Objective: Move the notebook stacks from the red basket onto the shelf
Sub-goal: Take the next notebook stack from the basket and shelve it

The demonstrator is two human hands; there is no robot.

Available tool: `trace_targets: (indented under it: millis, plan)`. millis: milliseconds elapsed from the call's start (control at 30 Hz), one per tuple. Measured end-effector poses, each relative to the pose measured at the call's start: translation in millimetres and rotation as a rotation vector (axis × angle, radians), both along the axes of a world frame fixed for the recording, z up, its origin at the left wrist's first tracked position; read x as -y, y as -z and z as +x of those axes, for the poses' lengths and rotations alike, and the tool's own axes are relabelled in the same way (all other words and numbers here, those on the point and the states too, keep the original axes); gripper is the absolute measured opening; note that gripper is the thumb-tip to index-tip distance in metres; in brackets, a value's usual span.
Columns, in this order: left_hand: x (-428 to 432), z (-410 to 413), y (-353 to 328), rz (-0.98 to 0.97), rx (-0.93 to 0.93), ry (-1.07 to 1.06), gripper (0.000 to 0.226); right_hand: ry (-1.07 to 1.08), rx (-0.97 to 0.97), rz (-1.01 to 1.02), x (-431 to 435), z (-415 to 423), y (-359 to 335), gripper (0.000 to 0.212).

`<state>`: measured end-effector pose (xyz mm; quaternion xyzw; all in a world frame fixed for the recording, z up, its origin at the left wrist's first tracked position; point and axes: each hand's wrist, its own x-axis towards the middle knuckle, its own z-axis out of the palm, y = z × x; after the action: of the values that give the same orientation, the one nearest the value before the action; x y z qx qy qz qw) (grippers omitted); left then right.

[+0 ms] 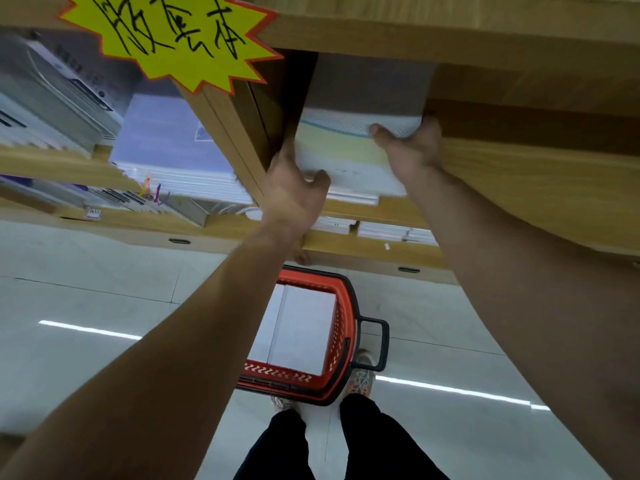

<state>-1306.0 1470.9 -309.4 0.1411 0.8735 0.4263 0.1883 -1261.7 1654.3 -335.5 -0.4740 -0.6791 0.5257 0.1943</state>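
Stack (346,157) partway into shelf (519,174) opening. Left hand (294,194) grips its left edge, right hand (410,150) its right, fingers curled round it. Basket (343,334) on floor below shelf holds more notebooks (304,327).

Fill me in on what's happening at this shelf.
A person is loading a notebook stack into a wooden shelf compartment. The left hand grips the stack's near left corner and the right hand grips its right edge, thumb on top. The stack sits partly inside the opening. On the floor by the person's feet, the red basket holds white stacks, so the job is not finished.
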Motion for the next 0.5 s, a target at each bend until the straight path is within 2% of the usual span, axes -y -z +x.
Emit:
trace_targets:
  millis: [233,400,500]
  plan:
    - [44,18,24,-0.172,-0.048,0.13,0.065,-0.05,0.065,0.03,-1,-8,1,0.061]
    - [41,22,24,-0.129,-0.035,0.113,0.063,-0.091,0.106,0.047,1,-9,2,0.064]
    - [39,16,21,-0.154,-0.04,0.091,0.051,-0.121,0.118,0.048,7,-12,8,0.068]
